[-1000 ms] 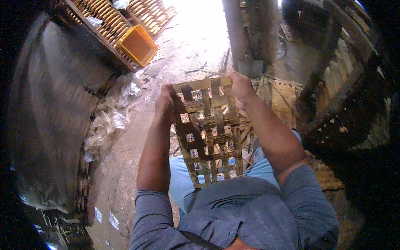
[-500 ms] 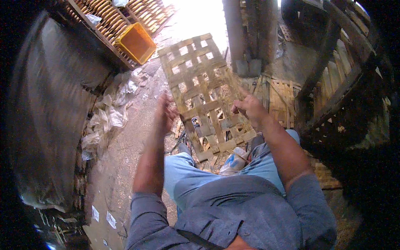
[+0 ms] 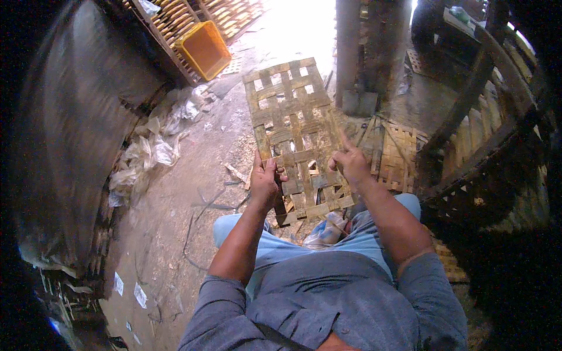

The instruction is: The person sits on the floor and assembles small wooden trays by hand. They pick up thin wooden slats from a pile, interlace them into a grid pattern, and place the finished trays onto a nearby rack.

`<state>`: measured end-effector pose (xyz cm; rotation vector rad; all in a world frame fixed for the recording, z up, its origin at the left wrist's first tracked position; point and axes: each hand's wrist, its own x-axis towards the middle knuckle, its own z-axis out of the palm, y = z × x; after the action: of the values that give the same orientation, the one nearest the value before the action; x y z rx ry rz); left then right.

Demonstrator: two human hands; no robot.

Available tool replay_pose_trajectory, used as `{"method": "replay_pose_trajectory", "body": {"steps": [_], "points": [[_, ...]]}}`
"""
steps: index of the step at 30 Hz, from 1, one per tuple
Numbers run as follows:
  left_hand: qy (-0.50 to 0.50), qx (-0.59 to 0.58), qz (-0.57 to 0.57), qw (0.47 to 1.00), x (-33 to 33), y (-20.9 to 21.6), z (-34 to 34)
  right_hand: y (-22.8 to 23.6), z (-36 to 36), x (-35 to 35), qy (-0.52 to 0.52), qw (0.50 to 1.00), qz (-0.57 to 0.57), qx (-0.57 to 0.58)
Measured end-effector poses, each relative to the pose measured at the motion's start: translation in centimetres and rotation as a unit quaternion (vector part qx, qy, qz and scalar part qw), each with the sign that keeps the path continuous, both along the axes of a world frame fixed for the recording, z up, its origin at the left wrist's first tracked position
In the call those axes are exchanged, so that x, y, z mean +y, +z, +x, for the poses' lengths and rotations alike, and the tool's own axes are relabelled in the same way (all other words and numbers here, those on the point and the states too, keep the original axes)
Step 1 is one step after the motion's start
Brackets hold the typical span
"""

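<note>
Between my hands a flat panel woven from thin wooden strips [image 3: 295, 124] stands tilted in front of me, with square gaps throughout the weave. My left hand [image 3: 265, 182] is closed on its left edge, the thumb on the face turned to me. On the opposite edge my right hand [image 3: 355, 167] grips it, the index finger lying up along the side. Some fingers of both hands are hidden behind the panel. Its lower end hangs close to my knees, above a white and blue plastic bag [image 3: 325, 231].
Crumpled plastic sheeting [image 3: 143, 158] lies on the floor at left, beside a dark tarp [image 3: 82, 146]. A yellow crate [image 3: 203, 51] leans on slatted wood at the far left. Another woven panel [image 3: 398, 155] lies right of my right hand, near a slatted wooden frame [image 3: 477, 117].
My left hand, apart from the panel earlier, has moved right and closed on its left edge. The right hand keeps its hold, and the panel stands a little more upright.
</note>
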<state>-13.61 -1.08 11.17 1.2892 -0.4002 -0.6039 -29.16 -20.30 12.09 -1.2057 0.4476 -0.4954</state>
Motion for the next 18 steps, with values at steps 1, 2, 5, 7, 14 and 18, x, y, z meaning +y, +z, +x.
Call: {"method": "replay_pose_trajectory", "body": {"steps": [1,2,5,7,14,18], "points": [[-0.003,-0.001,-0.001,1.0,-0.2,0.1,0.0,-0.2,0.0,-0.1,-0.005,1.0,-0.005,-0.003],[0.003,-0.01,0.017,1.0,-0.3,0.3,0.0,-0.4,0.1,-0.3,-0.014,1.0,-0.009,-0.008],[0.0,0.014,0.015,1.0,-1.8,-1.0,0.3,-2.5,-1.0,-2.3,-0.024,0.976,-0.209,0.063],[-0.02,0.049,-0.02,0.998,-0.8,-3.7,2.2,0.8,-1.5,-0.8,-0.063,0.979,-0.191,0.017],[-0.266,-0.122,-0.217,0.931,-4.7,4.5,-2.8,5.6,-21.7,0.5,-0.202,0.903,-0.217,-0.313],[-0.242,-0.117,-0.081,0.96,-5.6,-0.6,-1.9,8.5,-37.0,7.0,-0.541,0.804,-0.236,-0.075]]}}
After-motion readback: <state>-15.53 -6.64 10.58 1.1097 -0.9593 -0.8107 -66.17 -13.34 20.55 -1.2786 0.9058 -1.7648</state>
